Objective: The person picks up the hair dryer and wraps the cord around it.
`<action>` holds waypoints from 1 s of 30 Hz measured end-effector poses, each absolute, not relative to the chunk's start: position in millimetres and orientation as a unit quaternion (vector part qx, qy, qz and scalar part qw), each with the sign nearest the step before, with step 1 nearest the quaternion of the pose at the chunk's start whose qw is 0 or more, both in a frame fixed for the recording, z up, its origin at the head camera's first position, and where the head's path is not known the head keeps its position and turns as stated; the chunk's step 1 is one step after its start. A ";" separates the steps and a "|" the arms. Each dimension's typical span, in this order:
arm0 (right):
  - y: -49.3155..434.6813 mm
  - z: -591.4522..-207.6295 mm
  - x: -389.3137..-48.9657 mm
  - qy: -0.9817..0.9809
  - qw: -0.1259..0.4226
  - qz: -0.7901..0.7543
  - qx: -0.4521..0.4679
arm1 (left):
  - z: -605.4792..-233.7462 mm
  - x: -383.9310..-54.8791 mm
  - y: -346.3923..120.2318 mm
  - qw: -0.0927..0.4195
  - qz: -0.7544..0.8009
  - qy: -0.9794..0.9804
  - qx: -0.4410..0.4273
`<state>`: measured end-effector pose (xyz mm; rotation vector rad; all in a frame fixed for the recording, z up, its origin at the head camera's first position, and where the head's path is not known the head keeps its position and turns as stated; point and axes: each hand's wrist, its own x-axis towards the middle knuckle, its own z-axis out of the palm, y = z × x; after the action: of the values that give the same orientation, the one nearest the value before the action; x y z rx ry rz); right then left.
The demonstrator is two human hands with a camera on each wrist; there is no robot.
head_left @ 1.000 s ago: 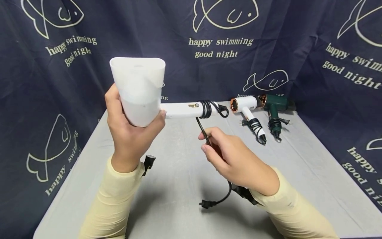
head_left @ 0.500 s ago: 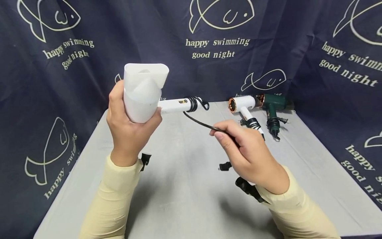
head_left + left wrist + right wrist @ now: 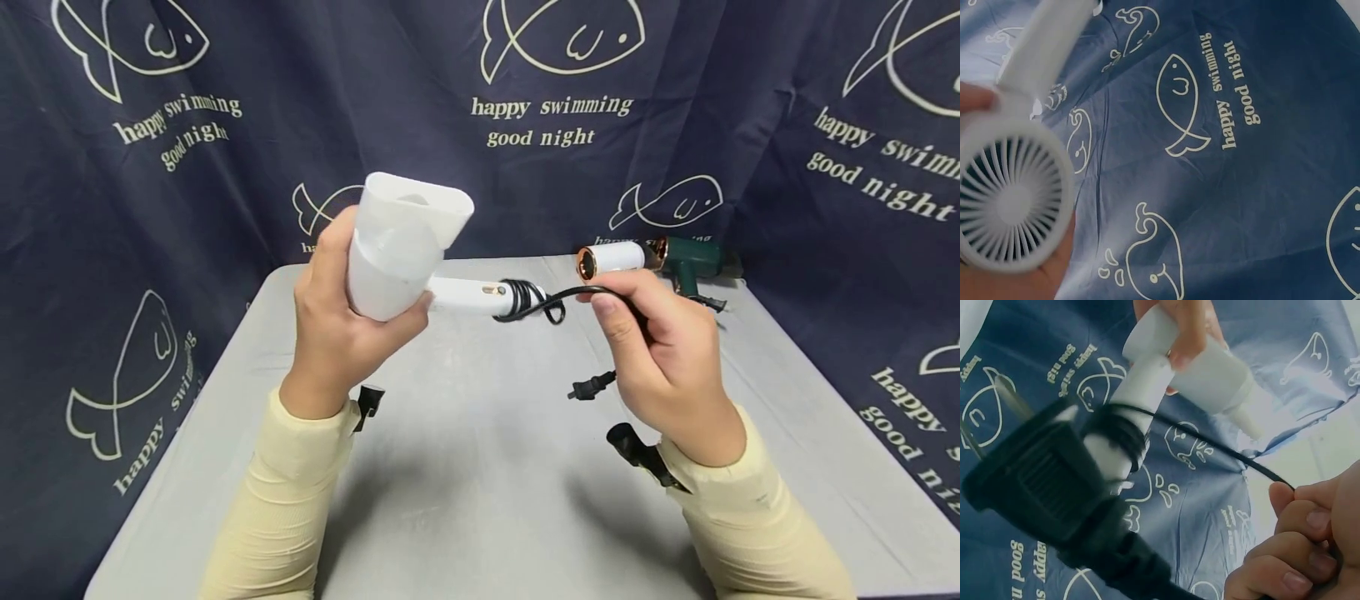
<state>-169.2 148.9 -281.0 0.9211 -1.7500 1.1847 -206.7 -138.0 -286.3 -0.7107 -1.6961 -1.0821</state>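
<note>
My left hand (image 3: 330,325) grips a white hair dryer (image 3: 393,267) by its body, above the table. Its flat nozzle points up and its handle (image 3: 465,296) points right. In the left wrist view the round slatted grille (image 3: 1013,197) of the dryer faces the camera. Black cord (image 3: 521,298) is wound in several turns round the handle. To the right, my right hand (image 3: 667,358) pinches the cord's free length between thumb and forefinger, holding it out from the handle. The plug (image 3: 591,386) hangs below that hand; in the right wrist view the plug (image 3: 1054,481) looms close.
Behind my right hand, a second white hair dryer (image 3: 615,258) with a copper-coloured ring lies on the grey table (image 3: 465,467), its handle mostly hidden. A dark green hair dryer (image 3: 693,260) lies beside it. Dark blue printed cloth (image 3: 420,75) surrounds the table.
My right hand has moved up and right with the cord, swinging it from below the handle to its right side. The hair dryer has shifted right and its nozzle now leans right.
</note>
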 end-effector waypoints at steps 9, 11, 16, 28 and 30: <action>154.1 -276.9 -175.6 -0.694 0.420 0.478 0.338 | -285.0 -199.5 -132.3 0.422 -0.445 -0.676 -0.410; 154.6 -276.5 -176.4 -0.694 0.419 0.480 0.336 | -284.0 -197.7 -131.2 0.415 -0.458 -0.665 -0.420; 154.9 -275.5 -178.5 -0.703 0.416 0.477 0.325 | -283.5 -194.4 -131.6 0.385 -0.502 -0.645 -0.430; 160.2 -288.4 -201.1 -0.737 0.356 0.477 0.321 | -281.0 -191.5 -128.3 0.367 -0.589 -0.583 -0.422; 160.2 -292.1 -203.9 -0.753 0.349 0.462 0.312 | -280.2 -189.9 -128.1 0.369 -0.598 -0.576 -0.418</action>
<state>-203.9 160.2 -292.1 0.8077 -1.9513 1.1979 -189.9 -128.1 -280.2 -1.0729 -1.4779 -1.5365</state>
